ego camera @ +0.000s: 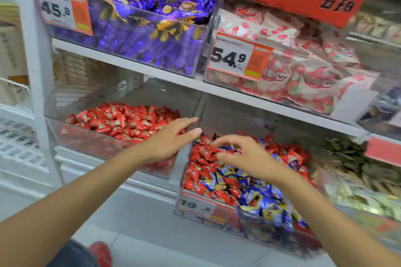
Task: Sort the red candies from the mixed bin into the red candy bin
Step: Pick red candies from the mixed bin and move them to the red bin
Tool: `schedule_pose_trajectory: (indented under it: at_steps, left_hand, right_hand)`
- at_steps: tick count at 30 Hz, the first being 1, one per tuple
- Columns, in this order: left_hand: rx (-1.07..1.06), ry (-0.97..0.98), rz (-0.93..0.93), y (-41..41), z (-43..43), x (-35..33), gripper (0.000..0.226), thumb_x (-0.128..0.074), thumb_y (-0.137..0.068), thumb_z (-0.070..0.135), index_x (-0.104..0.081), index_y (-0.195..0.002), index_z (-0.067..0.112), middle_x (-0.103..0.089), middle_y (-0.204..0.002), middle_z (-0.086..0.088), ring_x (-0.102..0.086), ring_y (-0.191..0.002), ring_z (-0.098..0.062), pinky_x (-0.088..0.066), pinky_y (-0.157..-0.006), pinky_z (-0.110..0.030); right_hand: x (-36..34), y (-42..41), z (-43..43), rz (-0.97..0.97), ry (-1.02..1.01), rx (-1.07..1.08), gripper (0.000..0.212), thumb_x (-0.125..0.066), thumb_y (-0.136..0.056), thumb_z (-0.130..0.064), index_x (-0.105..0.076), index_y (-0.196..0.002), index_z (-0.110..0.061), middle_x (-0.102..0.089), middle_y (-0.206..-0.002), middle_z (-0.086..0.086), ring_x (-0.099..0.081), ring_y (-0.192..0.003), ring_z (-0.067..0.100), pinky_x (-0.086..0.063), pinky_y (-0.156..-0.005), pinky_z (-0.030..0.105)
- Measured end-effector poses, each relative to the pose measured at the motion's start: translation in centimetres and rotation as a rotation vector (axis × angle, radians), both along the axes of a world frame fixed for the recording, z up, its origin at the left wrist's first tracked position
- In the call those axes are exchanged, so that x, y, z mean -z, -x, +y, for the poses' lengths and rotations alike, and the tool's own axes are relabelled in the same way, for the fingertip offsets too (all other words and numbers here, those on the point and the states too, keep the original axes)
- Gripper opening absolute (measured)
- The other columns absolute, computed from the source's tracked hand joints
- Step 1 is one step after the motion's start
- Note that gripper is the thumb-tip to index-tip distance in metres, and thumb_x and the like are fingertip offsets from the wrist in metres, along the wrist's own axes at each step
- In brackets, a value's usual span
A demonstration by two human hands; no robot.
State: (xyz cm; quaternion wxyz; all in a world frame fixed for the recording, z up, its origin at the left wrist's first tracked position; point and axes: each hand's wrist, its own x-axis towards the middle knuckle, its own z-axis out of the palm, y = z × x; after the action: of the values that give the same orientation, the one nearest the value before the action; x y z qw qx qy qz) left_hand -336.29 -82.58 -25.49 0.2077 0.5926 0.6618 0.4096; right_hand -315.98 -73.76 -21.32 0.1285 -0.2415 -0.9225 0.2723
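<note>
Left hand (pixel 171 138), fingers straight and holding nothing, hovers over the red candy bin (pixel 91 138); right hand (pixel 247 156) curls over red candies (pixel 201 154) in the adjacent mixed bin (pixel 208 212), grip indiscernible.

Whether the right hand (pixel 245 158) pinches a red candy (pixel 205 155) is unclear (motion smear); the mixed bin's (pixel 247 222) near corner blurs out.
</note>
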Motion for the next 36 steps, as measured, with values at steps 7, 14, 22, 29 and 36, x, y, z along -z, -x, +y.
schedule_pose_trajectory:
  at_steps: [7,14,22,29,36]
  left_hand:
    - [0.009,0.018,-0.091,-1.3,0.1,1.0,0.061,-0.047,-0.081,0.053,-0.031,-0.138,0.045,-0.016,-0.157,0.007,-0.009,-0.138,0.005,-0.006,-0.108,-0.019]
    - [-0.031,-0.033,-0.114,-1.4,0.4,1.6,0.059,-0.043,-0.067,0.069,-0.034,-0.124,0.061,-0.022,-0.155,0.011,-0.013,-0.142,0.001,-0.009,-0.119,-0.034]
    - [-0.07,-0.017,0.009,-1.7,0.0,0.4,0.068,-0.048,-0.07,0.066,-0.037,-0.135,0.05,-0.024,-0.155,0.009,-0.019,-0.141,-0.005,-0.016,-0.114,-0.032]
    - [-0.083,-0.183,0.338,-6.2,1.9,-2.7,0.053,-0.063,-0.083,0.04,-0.048,-0.134,0.031,-0.045,-0.141,0.006,-0.035,-0.13,-0.011,-0.029,-0.112,-0.036]
    - [0.162,0.034,0.409,-10.5,5.1,-1.4,0.04,-0.063,-0.089,0.032,-0.056,-0.128,0.029,-0.055,-0.132,0.01,-0.049,-0.124,-0.009,-0.038,-0.104,-0.029]
  right_hand:
    - [4.9,-3.3,0.9,-0.554,-0.173,-0.188,0.069,-0.065,-0.086,-0.043,-0.029,-0.145,-0.044,-0.013,-0.159,0.0,-0.007,-0.147,0.018,-0.01,-0.118,0.047]
    - [6.5,-1.8,4.5,-0.289,-0.364,0.055,0.056,-0.07,-0.077,-0.043,-0.055,-0.13,-0.031,-0.046,-0.136,0.001,-0.033,-0.133,0.021,-0.026,-0.109,0.041]
    - [3.9,-5.5,7.3,-0.103,-0.073,0.29,0.053,-0.063,-0.089,-0.038,-0.051,-0.136,-0.016,-0.037,-0.148,0.006,-0.033,-0.138,0.021,-0.026,-0.113,0.033]
    - [1.1,-11.9,6.7,0.161,0.089,0.423,0.033,-0.06,-0.093,-0.022,-0.061,-0.127,-0.021,-0.073,-0.095,-0.001,-0.066,-0.084,0.012,-0.048,-0.073,0.02]
    - [1.2,-13.9,7.5,0.154,0.082,0.48,0.021,-0.059,-0.093,-0.017,-0.062,-0.109,-0.029,-0.069,-0.093,-0.005,-0.065,-0.084,0.012,-0.053,-0.085,0.038]
